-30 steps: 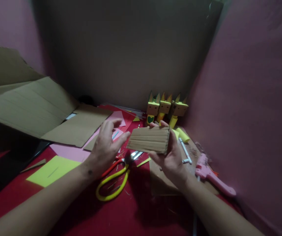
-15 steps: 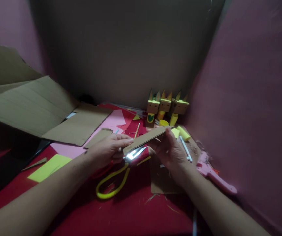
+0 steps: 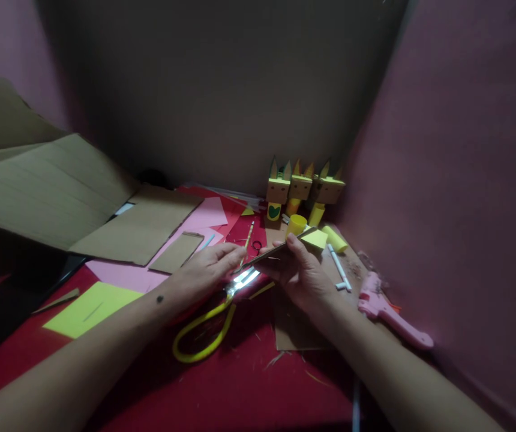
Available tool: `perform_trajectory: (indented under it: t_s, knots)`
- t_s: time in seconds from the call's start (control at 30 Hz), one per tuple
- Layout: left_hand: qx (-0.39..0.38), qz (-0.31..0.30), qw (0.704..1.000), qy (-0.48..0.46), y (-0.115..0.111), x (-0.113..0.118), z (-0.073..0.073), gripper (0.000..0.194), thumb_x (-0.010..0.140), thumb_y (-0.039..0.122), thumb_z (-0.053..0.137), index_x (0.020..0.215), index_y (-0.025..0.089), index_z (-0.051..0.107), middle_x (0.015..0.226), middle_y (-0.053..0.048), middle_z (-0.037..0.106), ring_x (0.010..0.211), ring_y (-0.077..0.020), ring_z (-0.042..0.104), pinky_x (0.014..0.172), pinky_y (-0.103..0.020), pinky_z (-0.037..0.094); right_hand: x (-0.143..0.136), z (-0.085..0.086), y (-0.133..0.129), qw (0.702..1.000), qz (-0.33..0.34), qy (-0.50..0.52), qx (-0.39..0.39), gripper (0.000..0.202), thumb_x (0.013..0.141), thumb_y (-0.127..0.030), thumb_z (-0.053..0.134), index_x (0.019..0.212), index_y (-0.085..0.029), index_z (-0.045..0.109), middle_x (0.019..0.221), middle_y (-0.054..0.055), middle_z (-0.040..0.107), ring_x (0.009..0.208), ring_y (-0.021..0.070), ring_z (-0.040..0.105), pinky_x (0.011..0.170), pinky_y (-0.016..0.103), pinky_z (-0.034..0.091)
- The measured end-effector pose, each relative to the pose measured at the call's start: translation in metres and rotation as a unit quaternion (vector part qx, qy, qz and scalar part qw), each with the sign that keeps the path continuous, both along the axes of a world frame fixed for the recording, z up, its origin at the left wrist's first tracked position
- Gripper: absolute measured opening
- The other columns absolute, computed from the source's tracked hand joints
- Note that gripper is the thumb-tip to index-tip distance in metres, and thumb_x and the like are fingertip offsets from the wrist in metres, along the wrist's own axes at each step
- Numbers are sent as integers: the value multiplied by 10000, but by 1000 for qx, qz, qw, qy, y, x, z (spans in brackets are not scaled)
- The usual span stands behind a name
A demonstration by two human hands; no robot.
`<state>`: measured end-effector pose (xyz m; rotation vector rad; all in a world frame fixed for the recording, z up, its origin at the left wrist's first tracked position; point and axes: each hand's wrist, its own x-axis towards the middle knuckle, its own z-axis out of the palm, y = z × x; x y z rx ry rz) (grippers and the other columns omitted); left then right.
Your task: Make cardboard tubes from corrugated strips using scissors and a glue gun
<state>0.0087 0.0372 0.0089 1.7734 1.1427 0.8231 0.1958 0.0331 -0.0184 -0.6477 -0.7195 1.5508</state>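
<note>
Spanning the space between the hands, the card (image 3: 270, 253) is up off the bench (image 3: 222, 390), nearly edge-on, by the scissors (image 3: 231, 291). The left hand (image 3: 208, 264) appears to pinch one end; the right hand (image 3: 307, 276) clasps the other, thumb on top. It should be light, fairly stiff, hardly slippery — best taken by its edges, since hard squeezing might crease it. The box (image 3: 55, 189) spreads its flaps, contents hidden; the yellow tube (image 3: 296, 225) stands open-topped — its inside unclear.
</note>
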Motion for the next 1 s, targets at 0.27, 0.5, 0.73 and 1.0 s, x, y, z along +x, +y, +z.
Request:
perform_trajectory:
  t_s: [0.27, 0.5, 0.73, 1.0]
  knots:
    - [112, -87, 990, 15, 1, -10, 10, 226, 786, 335, 673, 1002, 274, 700, 934, -1, 710, 857, -188, 636, 760, -293, 503, 1, 5, -1, 1000, -23, 4, -7, 318, 653, -409, 803, 717, -140, 645, 690, 51, 712, 706, 212, 675, 801, 457, 578]
    - [255, -100, 962, 9, -2, -7, 3, 192, 809, 192, 666, 981, 260, 718, 985, -24, 709, 929, -180, 625, 867, -326, 478, 2, 3, 0, 1000, -15, -3, -9, 293, 674, -387, 786, 718, -131, 650, 680, 65, 704, 725, 218, 678, 807, 454, 574]
    - [302, -139, 943, 14, 2, -12, -3, 211, 856, 215, 624, 1043, 266, 707, 1025, -45, 697, 936, -180, 634, 848, -323, 510, 3, 2, 2, 1000, -16, -2, -12, 268, 655, -357, 787, 741, -146, 645, 686, 46, 716, 677, 193, 675, 762, 416, 587]
    - [362, -149, 919, 50, 1, -11, -2, 222, 877, 211, 565, 1051, 245, 698, 1026, -78, 691, 925, -197, 623, 827, -353, 522, 5, 4, 1, 1000, -7, 5, 13, 303, 645, -344, 791, 852, -178, 643, 752, 16, 718, 732, 168, 670, 718, 318, 574]
